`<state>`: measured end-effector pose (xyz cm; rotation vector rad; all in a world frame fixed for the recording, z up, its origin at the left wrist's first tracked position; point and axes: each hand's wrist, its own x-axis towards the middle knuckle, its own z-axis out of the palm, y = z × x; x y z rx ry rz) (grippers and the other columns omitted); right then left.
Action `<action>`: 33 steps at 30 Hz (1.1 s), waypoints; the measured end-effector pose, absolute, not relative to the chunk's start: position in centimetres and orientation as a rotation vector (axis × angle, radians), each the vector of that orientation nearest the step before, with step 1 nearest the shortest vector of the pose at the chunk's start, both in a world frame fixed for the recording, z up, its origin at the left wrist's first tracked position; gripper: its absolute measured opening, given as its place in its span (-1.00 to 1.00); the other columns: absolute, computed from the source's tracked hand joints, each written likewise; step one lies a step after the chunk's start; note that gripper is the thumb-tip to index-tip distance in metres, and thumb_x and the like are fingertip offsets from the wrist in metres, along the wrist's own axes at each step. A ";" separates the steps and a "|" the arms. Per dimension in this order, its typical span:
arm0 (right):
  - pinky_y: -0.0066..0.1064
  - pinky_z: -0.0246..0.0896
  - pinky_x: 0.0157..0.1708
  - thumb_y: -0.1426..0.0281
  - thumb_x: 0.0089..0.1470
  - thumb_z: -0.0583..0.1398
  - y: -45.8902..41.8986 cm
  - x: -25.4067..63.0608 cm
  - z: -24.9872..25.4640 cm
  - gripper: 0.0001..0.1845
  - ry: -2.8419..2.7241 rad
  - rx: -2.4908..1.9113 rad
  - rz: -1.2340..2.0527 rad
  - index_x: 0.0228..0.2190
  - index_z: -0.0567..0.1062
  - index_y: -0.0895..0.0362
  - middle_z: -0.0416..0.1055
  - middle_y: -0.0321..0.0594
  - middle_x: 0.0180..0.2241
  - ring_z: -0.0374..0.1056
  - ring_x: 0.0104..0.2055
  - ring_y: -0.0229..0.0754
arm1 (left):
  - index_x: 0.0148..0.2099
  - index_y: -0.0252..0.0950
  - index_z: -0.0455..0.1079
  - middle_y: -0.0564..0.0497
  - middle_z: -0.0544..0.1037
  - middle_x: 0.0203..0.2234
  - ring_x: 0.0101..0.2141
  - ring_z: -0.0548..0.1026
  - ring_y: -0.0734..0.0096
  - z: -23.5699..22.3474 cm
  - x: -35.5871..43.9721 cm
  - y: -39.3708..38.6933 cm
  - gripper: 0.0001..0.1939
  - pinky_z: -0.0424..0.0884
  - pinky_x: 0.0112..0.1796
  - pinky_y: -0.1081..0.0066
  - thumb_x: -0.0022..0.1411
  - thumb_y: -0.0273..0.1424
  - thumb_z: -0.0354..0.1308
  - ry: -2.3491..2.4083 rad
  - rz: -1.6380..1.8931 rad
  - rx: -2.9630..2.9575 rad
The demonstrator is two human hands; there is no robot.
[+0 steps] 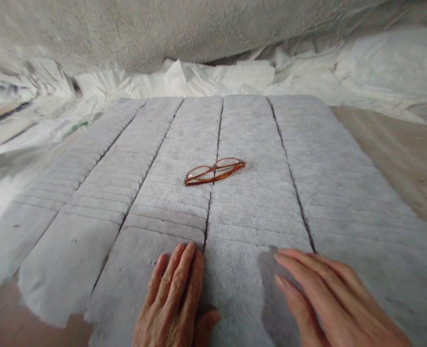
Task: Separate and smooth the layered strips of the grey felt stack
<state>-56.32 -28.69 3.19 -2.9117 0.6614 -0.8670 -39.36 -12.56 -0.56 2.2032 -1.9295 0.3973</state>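
Grey felt-like material (249,130) lies flat before me, split by long dark lines into several strips, with shallow cross creases over the strips. My left hand (175,296) rests palm down on the middle strip, its fingers stretched out and holding nothing. My right hand (329,294) hovers at or just touches the strip to the right, fingers extended and thumb apart, with nothing held. A darker grey patch (278,299) shows beside its thumb; whether it is shadow or damp I cannot tell. Folded glasses (215,171) with reddish-brown frames lie beyond both hands, across a dark line.
A rough grey wall (199,29) rises behind, with crumpled white plastic sheeting (216,79) along its foot. Brown floor (397,149) shows at the right. Flat boards (4,125) lie at the far left. The material's near left edge is ragged over a reddish-brown surface (7,313).
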 end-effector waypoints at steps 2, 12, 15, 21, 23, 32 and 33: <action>-0.27 0.21 -0.18 0.39 0.23 -0.03 -30.3 -55.6 3.8 -0.70 0.706 -2.984 -0.803 -0.22 0.44 0.27 0.43 -0.15 -0.24 0.31 -0.20 -0.12 | 0.21 -0.56 0.03 -0.30 0.20 0.14 0.16 0.10 0.05 -0.7 -39.2 -12.4 -0.31 -0.10 0.18 0.20 0.18 -0.17 0.00 -1.957 0.413 2.204; -0.19 0.12 -0.09 0.42 0.24 -0.08 -31.1 -54.0 2.7 -0.67 0.287 -3.072 -0.813 -0.20 0.43 0.29 0.41 -0.10 -0.14 0.30 -0.10 -0.06 | 0.09 -0.53 0.21 -0.28 0.33 0.05 0.12 0.19 0.06 -0.7 -39.8 -13.3 -0.43 0.04 0.11 0.18 0.28 -0.15 -0.21 -1.762 0.464 2.178; -0.18 0.14 -0.15 0.49 0.21 -0.09 -30.7 -53.9 2.3 -0.66 0.204 -3.074 -0.824 -0.33 0.46 0.27 0.43 -0.05 -0.17 0.33 -0.14 -0.04 | 0.12 -0.47 0.20 -0.21 0.31 0.08 0.12 0.20 0.10 -0.6 -39.8 -13.3 -0.43 0.06 0.11 0.21 0.26 -0.13 -0.14 -1.741 0.428 2.194; -0.16 0.16 -0.15 0.55 0.17 -0.12 -31.0 -54.2 2.5 -0.62 0.168 -3.175 -0.702 -0.26 0.48 0.29 0.41 -0.05 -0.13 0.30 -0.09 0.00 | 0.08 -0.51 0.23 -0.24 0.37 0.03 0.06 0.27 0.11 -0.1 -39.1 -13.0 -0.48 0.00 0.12 0.21 0.25 -0.19 -0.11 -1.881 0.467 2.182; -0.19 0.17 -0.13 0.53 0.18 -0.09 -30.8 -54.4 2.8 -0.65 0.273 -3.150 -0.651 -0.20 0.46 0.30 0.39 -0.08 -0.10 0.29 -0.07 -0.04 | 0.10 -0.53 0.20 -0.25 0.36 0.04 0.08 0.25 0.10 -0.2 -38.9 -13.0 -0.45 -0.05 0.15 0.21 0.24 -0.18 -0.08 -1.934 0.473 2.164; -0.18 0.20 -0.14 0.43 0.21 -0.04 -32.1 -55.4 3.9 -0.67 0.577 -3.134 -0.747 -0.17 0.43 0.35 0.41 -0.04 -0.16 0.30 -0.13 -0.05 | 0.13 -0.51 0.16 -0.21 0.33 0.07 0.12 0.19 0.08 0.0 -38.9 -13.1 -0.49 -0.15 0.19 0.06 0.19 -0.32 0.00 -2.056 0.494 2.101; -0.16 0.20 -0.15 0.42 0.21 -0.04 -32.3 -55.5 3.8 -0.67 0.583 -3.145 -0.731 -0.16 0.42 0.36 0.40 -0.03 -0.15 0.29 -0.13 -0.04 | 0.13 -0.50 0.16 -0.21 0.33 0.07 0.13 0.18 0.08 0.1 -39.1 -13.4 -0.50 -0.13 0.18 0.07 0.20 -0.33 -0.01 -2.053 0.485 2.093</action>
